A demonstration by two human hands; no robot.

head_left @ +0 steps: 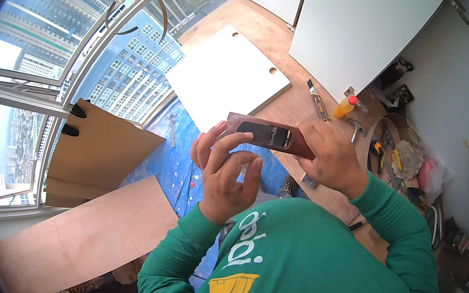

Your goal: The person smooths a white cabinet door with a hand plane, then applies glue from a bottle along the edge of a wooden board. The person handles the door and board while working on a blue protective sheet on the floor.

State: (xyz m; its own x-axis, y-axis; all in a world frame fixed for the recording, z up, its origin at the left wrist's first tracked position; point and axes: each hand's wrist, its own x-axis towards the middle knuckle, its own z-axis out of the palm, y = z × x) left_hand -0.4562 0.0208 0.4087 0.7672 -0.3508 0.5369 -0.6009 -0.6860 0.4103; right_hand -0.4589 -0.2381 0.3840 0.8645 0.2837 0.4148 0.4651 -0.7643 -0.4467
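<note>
A reddish-brown wooden hand plane (299, 145) with a black recess and a metal part in its slot is held up before my chest. My right hand (332, 155) is wrapped round its right end, thumb on the near side. At the other end, my left hand (227, 171) has its upper fingertips against the body. The left thumb and index finger come together in a pinch below the plane; whatever lies between them is too small to make out. Beyond the plane is a white panel (225, 71) with two round holes along its edge.
To the right on the wooden board (303, 88) are a utility knife (318, 101), an orange bottle (345, 107) and a hammer (356, 130). Tools and bags crowd the right wall. Blue sheeting (178, 139), a brown board (97, 151) and a plywood strip (87, 235) lie left.
</note>
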